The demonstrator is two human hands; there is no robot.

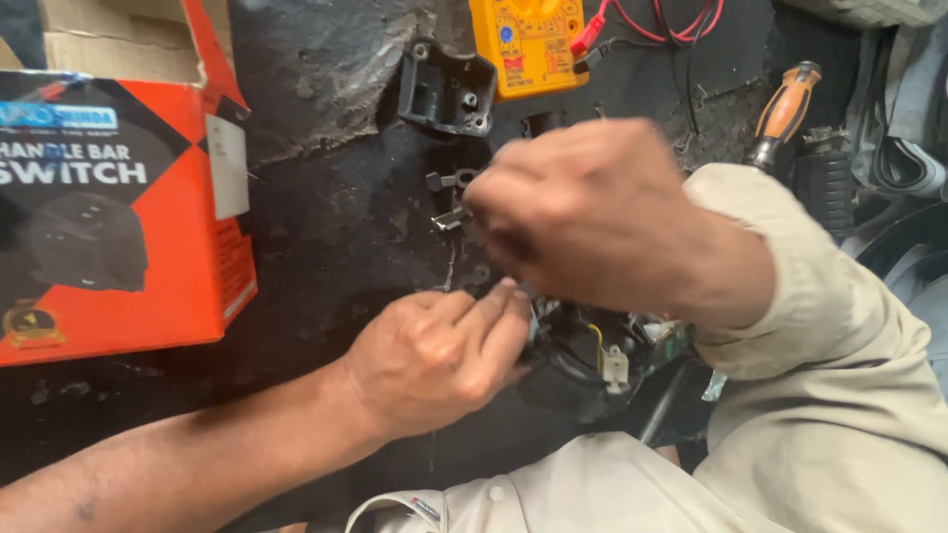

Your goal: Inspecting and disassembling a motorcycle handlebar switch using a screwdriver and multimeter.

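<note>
Centre frame, gripped a black wired switch assembly [583, 345] with the left hand [434, 360], fingers clamped on its left edge. Hovered just above with the right hand [583, 212], clenched, contents impossible to tell. Lay higher up: black housing shell [446, 91], yellow multimeter [523, 39]. Sat far left: orange box [118, 197].

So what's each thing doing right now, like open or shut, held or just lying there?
Orange box: top flap open, lying on the dark surface.
Black housing shell: lying hollow side up, untouched.
Yellow multimeter: lying flat, leads plugged in.
Screwdriver: lying unheld.
Wired switch part: held by left hand.
Right hand: blurred, fingers closed above the part; cannot tell what it pinches.
</note>
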